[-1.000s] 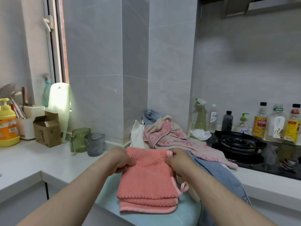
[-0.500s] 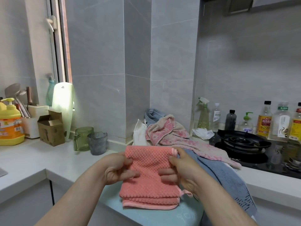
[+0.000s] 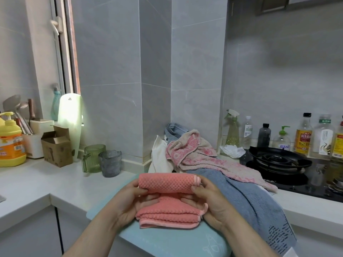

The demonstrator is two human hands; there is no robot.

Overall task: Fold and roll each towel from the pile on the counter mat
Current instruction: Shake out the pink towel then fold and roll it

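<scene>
A folded coral waffle-weave towel (image 3: 168, 213) lies on the pale teal counter mat (image 3: 178, 240), its far end curled into a roll. My left hand (image 3: 132, 201) grips the roll's left end, thumb on top and fingers curled beneath. My right hand (image 3: 206, 199) grips the right end the same way. Behind it sits the pile: a blue towel (image 3: 246, 197) draped over the counter edge, a pink patterned towel (image 3: 202, 156), a white cloth (image 3: 159, 156) and a grey-blue striped one (image 3: 174, 129).
A gas hob (image 3: 278, 162) with several bottles behind it stands at the right. Two ribbed cups (image 3: 102, 160), a cardboard box (image 3: 56, 145), a yellow pump bottle (image 3: 11, 140) and a utensil holder stand on the left counter. A tiled wall corner rises behind the pile.
The coral towel's far edge, flat a second ago, has been turned over toward me into a roll. Both hands shifted from pinching the far corners to gripping the roll's ends.
</scene>
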